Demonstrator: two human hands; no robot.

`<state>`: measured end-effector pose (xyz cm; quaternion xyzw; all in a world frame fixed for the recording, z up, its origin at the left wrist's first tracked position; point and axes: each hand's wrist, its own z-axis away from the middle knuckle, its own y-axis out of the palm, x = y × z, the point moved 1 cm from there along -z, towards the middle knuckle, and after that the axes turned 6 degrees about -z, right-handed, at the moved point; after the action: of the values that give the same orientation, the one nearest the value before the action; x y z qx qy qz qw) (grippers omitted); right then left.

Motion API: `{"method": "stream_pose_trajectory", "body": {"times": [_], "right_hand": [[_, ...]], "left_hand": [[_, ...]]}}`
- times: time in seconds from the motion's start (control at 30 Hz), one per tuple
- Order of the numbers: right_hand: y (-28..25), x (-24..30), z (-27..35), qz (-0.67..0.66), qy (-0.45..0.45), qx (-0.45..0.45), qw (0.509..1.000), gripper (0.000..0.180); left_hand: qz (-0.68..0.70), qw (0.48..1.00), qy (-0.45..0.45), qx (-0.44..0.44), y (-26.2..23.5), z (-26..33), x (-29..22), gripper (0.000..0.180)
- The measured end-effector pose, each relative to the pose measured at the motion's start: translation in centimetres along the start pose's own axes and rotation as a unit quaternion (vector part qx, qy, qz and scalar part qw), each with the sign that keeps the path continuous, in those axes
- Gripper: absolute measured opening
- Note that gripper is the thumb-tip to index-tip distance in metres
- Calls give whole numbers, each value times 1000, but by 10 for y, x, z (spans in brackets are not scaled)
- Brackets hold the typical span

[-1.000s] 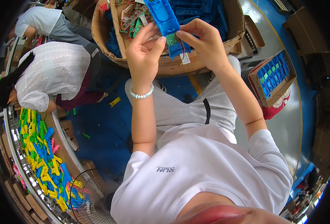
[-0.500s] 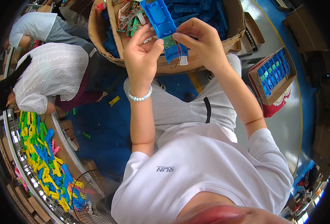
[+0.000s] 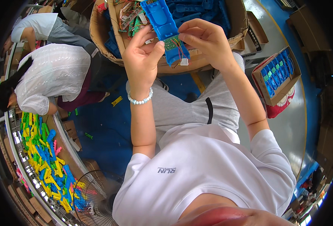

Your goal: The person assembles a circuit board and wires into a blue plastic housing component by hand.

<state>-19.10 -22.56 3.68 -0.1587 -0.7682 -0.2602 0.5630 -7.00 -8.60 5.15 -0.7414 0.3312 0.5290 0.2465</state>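
At the top centre of the frame we hold a blue casing [image 3: 160, 19] of smooth, slightly glossy plastic, with a matt green circuit board [image 3: 171, 43] set in it. The big box [image 3: 102, 34] behind is rough brown cardboard with torn edges. Our shirt [image 3: 208, 169] is soft white cloth, and the bracelet [image 3: 140, 100] at centre shows pale glossy beads.

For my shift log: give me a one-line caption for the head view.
Both hands, left hand and right hand, hold a blue plastic housing with a green circuit board above a cardboard box.

Blue plastic casing [image 3: 162, 22] now slightly nearer, green circuit board [image 3: 171, 43] more exposed.
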Motion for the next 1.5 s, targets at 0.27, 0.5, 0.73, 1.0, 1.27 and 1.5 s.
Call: {"method": "stream_pose_trajectory", "body": {"times": [0.27, 0.5, 0.73, 1.0, 1.27, 1.5], "right_hand": [[-11, 7, 0, 87, 12, 22, 996, 15], [-16, 5, 1, 76, -4, 8, 997, 15], [-14, 7, -1, 81, -17, -7, 997, 14], [0, 3, -14, -31, -32, 15, 999, 18], [-26, -7, 20, 4, 109, 36, 993, 37], [6, -20, 24, -65, 179, 97, 977, 26]], "left_hand": [[3, 1000, 0, 3, 7, 1, -2, 49], [8, 1000, 4, -4, 13, 3, -2, 47], [38, 999, -10, -27, 17, 4, 2, 46], [276, 957, -74, 48, 28, -30, 1, 38], [257, 965, 26, 43, 13, -53, -8, 48], [179, 980, 78, 41, 19, -53, -23, 45]]}}
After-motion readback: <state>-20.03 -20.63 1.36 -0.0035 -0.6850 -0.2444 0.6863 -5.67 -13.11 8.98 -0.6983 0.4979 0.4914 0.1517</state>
